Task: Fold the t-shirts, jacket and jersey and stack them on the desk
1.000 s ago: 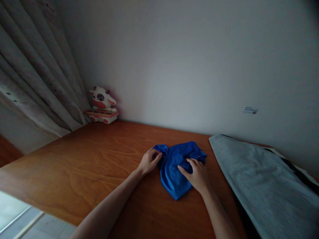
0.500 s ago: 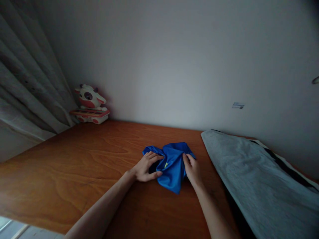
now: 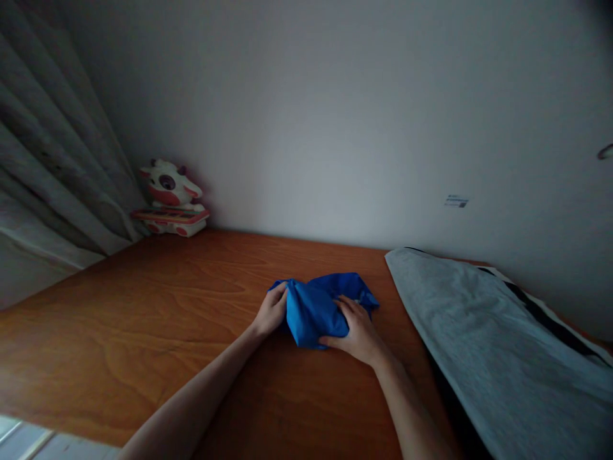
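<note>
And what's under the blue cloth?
Around the blue cloth you can see the brown wooden surface. Whatever is right beneath is covered by the cloth, so I can't tell.

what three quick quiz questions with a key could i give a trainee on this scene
1. Multiple choice: what do the left hand and the right hand both touch?
a) a paper sheet
b) a blue cloth
c) a wooden box

2. True or false: in the picture, the gray cloth lies to the right of the blue cloth.

3. Open question: what stands against the wall at the far left of the picture, near the curtain?

Key:
1. b
2. True
3. A cow-shaped toy with a keyboard in front
</note>
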`<state>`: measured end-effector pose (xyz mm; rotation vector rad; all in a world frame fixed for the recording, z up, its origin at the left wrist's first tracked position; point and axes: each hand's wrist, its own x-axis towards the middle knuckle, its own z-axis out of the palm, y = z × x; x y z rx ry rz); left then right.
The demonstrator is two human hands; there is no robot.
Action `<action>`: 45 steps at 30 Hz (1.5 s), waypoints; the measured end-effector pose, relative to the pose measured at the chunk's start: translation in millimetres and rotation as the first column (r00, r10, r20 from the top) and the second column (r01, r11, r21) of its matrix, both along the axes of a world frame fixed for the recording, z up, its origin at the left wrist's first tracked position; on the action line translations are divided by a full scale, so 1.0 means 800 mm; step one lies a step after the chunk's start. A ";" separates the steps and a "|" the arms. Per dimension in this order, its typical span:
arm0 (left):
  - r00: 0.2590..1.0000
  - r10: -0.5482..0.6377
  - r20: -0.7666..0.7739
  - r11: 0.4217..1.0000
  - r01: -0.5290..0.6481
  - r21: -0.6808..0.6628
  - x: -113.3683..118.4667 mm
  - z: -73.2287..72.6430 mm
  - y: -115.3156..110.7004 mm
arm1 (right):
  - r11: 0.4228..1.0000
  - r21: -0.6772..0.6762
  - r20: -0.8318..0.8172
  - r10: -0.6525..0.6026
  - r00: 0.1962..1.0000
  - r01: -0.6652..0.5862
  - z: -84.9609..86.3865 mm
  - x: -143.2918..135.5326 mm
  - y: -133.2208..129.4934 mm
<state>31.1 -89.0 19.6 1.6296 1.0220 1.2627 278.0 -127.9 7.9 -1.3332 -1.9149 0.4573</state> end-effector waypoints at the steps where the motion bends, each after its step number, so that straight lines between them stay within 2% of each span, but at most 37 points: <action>1: 0.988 0.057 0.141 0.994 -0.043 -0.096 0.003 0.001 0.001 | 0.999 -0.042 -0.027 -0.012 1.000 0.011 0.000 -0.002 0.000; 2: 0.962 0.101 0.255 0.982 -0.055 -0.180 0.005 0.003 0.001 | 0.996 -0.087 -0.084 -0.019 0.996 0.012 0.001 -0.003 0.001; 4: 0.907 0.123 0.402 0.961 -0.007 -0.278 0.008 0.011 -0.002 | 0.982 -0.191 -0.277 -0.041 0.960 -0.013 0.005 -0.003 0.003; 6: 0.896 0.081 0.438 0.965 0.040 -0.260 0.007 0.022 -0.008 | 0.950 -0.309 -0.484 -0.109 0.868 -0.052 0.008 0.003 0.009; 7: 0.912 0.052 0.407 0.976 0.040 -0.214 0.006 0.027 -0.011 | 0.933 -0.355 -0.559 -0.166 0.813 -0.053 0.008 0.008 0.014; 8: 0.939 0.026 0.344 0.987 0.030 -0.155 0.004 0.031 -0.015 | 0.922 -0.386 -0.606 -0.234 0.761 -0.024 0.007 0.014 0.019; 10: 0.992 -0.013 0.124 0.999 0.018 -0.044 0.002 0.032 -0.022 | 0.913 -0.380 -0.619 -0.369 0.693 0.148 0.003 0.027 0.030; 12: 0.985 -0.048 -0.166 0.998 0.054 0.036 0.002 0.027 -0.028 | 0.889 -0.311 -0.594 -0.458 0.661 0.336 -0.004 0.036 0.039; 13: 0.948 -0.061 -0.312 0.994 0.087 0.073 0.003 0.023 -0.030 | 0.877 -0.266 -0.570 -0.478 0.669 0.400 -0.008 0.038 0.041; 15: 0.832 -0.070 -0.551 0.973 0.178 0.146 0.006 0.015 -0.033 | 0.874 -0.156 -0.479 -0.474 0.739 0.460 -0.017 0.039 0.042; 17: 0.745 -0.054 -0.665 0.949 0.245 0.198 0.008 0.010 -0.032 | 0.882 -0.034 -0.313 -0.456 0.833 0.470 -0.026 0.037 0.038; 18: 0.736 -0.050 -0.675 0.944 0.256 0.209 0.008 0.009 -0.031 | 0.884 0.013 -0.211 -0.454 0.866 0.467 -0.029 0.037 0.036; 20: 0.776 -0.059 -0.628 0.951 0.234 0.200 0.008 0.010 -0.028 | 0.893 0.042 -0.049 -0.447 0.893 0.449 -0.036 0.040 0.034; 22: 0.851 -0.042 -0.523 0.974 0.151 0.168 0.004 0.013 -0.022 | 0.905 0.019 0.011 -0.425 0.905 0.425 -0.039 0.044 0.033; 25: 0.951 0.109 -0.289 0.991 -0.083 0.103 -0.005 0.019 -0.011 | 0.915 -0.044 -0.110 -0.403 0.909 0.401 -0.041 0.051 0.036; 27: 0.960 0.270 -0.068 0.962 -0.267 0.051 -0.015 0.023 -0.001 | 0.886 -0.113 -0.312 -0.462 0.830 0.450 -0.042 0.056 0.040; 29: 0.891 0.421 0.172 0.905 -0.424 -0.022 -0.030 0.026 0.011 | 0.828 -0.185 -0.538 -0.537 0.650 0.530 -0.044 0.062 0.048; 31: 0.765 0.539 0.353 0.837 -0.533 -0.122 -0.051 0.028 0.024 | 0.754 -0.220 -0.676 -0.575 0.461 0.619 -0.046 0.072 0.055; 32: 0.699 0.590 0.404 0.800 -0.574 -0.176 -0.063 0.029 0.030 | 0.715 -0.221 -0.705 -0.587 0.397 0.664 -0.046 0.079 0.059; 35: 0.523 0.736 0.429 0.666 -0.671 -0.324 -0.101 0.028 0.047 | 0.601 -0.220 -0.689 -0.654 0.313 0.769 -0.045 0.100 0.059; 37: 0.447 0.800 0.400 0.589 -0.714 -0.379 -0.122 0.026 0.053 | 0.544 -0.226 -0.658 -0.697 0.286 0.808 -0.039 0.107 0.053; 39: 0.422 0.835 0.354 0.537 -0.765 -0.355 -0.136 0.022 0.055 | 0.501 -0.108 -0.573 -0.737 0.358 0.859 -0.029 0.104 0.042; 40: 0.427 0.847 0.316 0.515 -0.807 -0.290 -0.140 0.020 0.054 | 0.503 0.009 -0.503 -0.744 0.439 0.864 -0.023 0.099 0.037; 41: 0.436 0.862 0.259 0.487 -0.853 -0.186 -0.142 0.018 0.053 | 0.531 0.146 -0.413 -0.734 0.539 0.835 -0.018 0.092 0.032; 43: 0.459 0.883 0.098 0.450 -0.887 0.100 -0.139 0.016 0.048 | 0.647 0.366 -0.192 -0.651 0.734 0.669 -0.010 0.073 0.026; 45: 0.483 0.872 -0.085 0.478 -0.798 0.367 -0.127 0.015 0.041 | 0.776 0.424 -0.019 -0.508 0.861 0.467 -0.009 0.055 0.023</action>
